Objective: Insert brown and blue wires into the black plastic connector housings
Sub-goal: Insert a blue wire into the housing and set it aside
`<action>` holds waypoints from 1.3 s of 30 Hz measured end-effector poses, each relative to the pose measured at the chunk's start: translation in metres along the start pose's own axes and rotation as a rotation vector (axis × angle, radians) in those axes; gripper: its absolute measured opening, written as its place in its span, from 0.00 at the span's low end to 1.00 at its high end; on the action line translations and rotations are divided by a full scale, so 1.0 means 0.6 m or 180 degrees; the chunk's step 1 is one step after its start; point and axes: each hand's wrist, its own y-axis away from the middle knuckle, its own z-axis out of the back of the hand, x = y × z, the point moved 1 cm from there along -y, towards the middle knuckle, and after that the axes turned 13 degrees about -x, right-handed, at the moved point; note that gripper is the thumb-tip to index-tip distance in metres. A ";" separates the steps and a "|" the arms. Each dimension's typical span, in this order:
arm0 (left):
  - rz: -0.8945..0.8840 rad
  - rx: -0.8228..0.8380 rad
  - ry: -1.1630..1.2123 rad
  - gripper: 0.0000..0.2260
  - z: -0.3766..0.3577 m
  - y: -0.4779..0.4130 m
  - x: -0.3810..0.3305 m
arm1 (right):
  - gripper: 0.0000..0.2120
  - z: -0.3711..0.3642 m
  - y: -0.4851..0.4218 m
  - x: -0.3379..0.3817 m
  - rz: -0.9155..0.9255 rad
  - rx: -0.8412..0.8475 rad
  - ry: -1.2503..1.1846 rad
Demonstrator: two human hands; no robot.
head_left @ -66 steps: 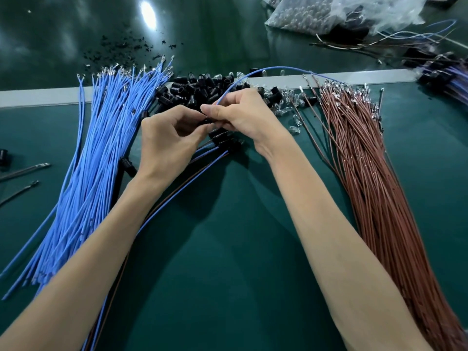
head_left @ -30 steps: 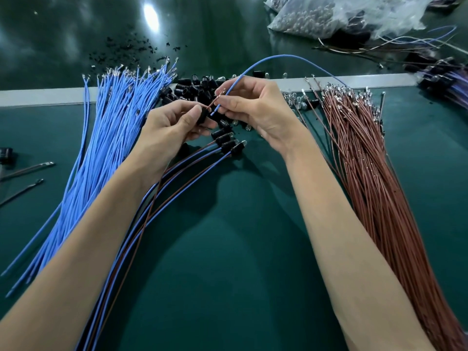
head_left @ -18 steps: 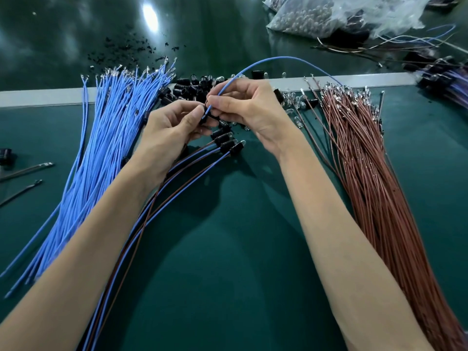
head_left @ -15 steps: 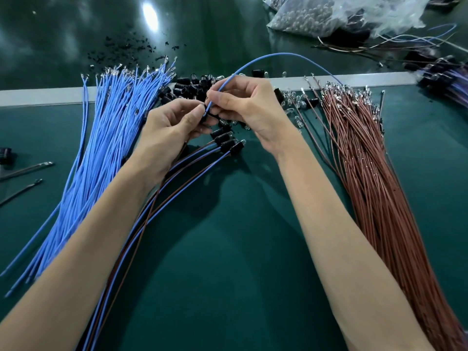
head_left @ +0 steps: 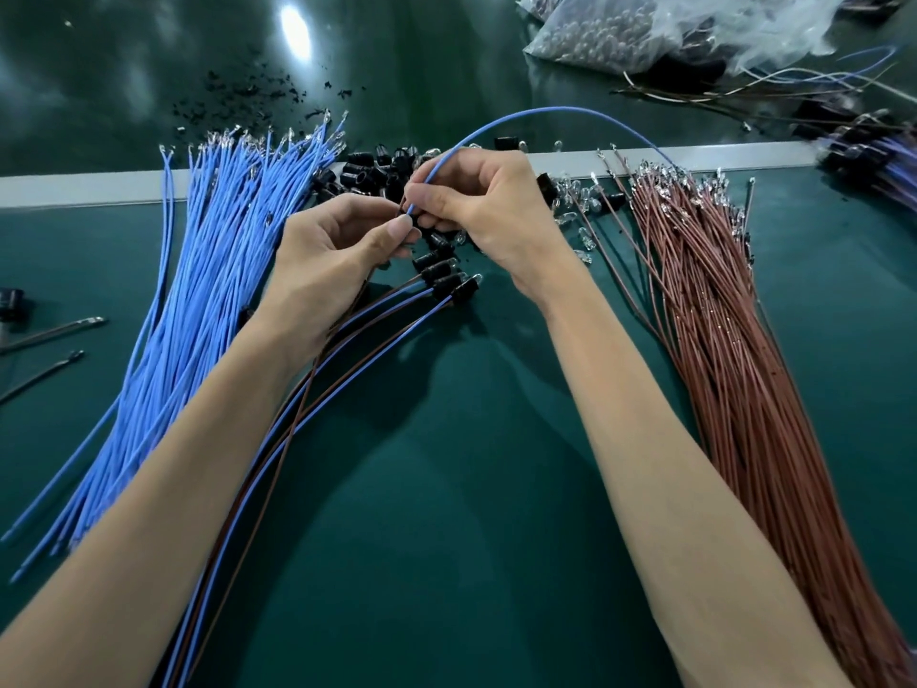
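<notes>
My right hand (head_left: pixel 489 211) pinches a single blue wire (head_left: pixel 546 111) near its end; the wire arcs up and over to the right. My left hand (head_left: pixel 337 250) pinches a small black connector housing, mostly hidden by the fingertips, with a brown wire (head_left: pixel 317 374) trailing from it. The blue wire's tip meets the housing between both thumbs. Several finished housings with brown and blue wires (head_left: pixel 446 283) lie just below the hands. A bundle of blue wires (head_left: pixel 208 270) lies at the left, a bundle of brown wires (head_left: pixel 719 340) at the right.
A pile of loose black housings (head_left: pixel 367 173) and small clear bulbs (head_left: pixel 578 196) sits behind the hands on the green mat (head_left: pixel 471 513). Plastic bags of parts (head_left: pixel 645 32) lie far right, more wired assemblies (head_left: pixel 873 156) at the right edge. Grey metal probes (head_left: pixel 49 335) lie at the left.
My right hand brought the blue wire's end down from above to the housing in my left hand. The hands have closed together and barely moved in the last half second.
</notes>
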 end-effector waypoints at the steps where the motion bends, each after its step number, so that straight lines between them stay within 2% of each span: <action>1: -0.0022 -0.0020 -0.0041 0.04 0.000 0.000 0.000 | 0.09 0.001 0.000 0.000 -0.0021 0.0024 0.0019; 14: -0.0274 -0.0088 -0.0595 0.06 -0.002 0.002 0.004 | 0.09 0.007 -0.001 -0.003 -0.0460 0.0266 0.0599; 20: -0.0268 -0.0121 -0.0529 0.05 0.004 -0.004 0.005 | 0.09 -0.006 0.000 -0.007 -0.0316 0.0033 0.0605; 26: -0.0287 -0.0203 -0.0569 0.04 0.007 -0.005 0.006 | 0.04 -0.008 -0.001 -0.008 -0.0360 -0.0079 0.0680; 30: -0.0354 -0.0202 -0.0623 0.04 0.008 -0.004 0.001 | 0.03 -0.003 -0.002 -0.005 -0.0324 0.0068 0.0656; 35: -0.0435 -0.0122 -0.0730 0.05 0.004 -0.002 -0.003 | 0.10 -0.003 -0.005 -0.007 -0.0154 0.0129 0.0925; 39: -0.0476 -0.0102 -0.0675 0.05 0.008 -0.002 -0.006 | 0.08 -0.005 -0.004 -0.006 -0.0014 0.0077 0.0844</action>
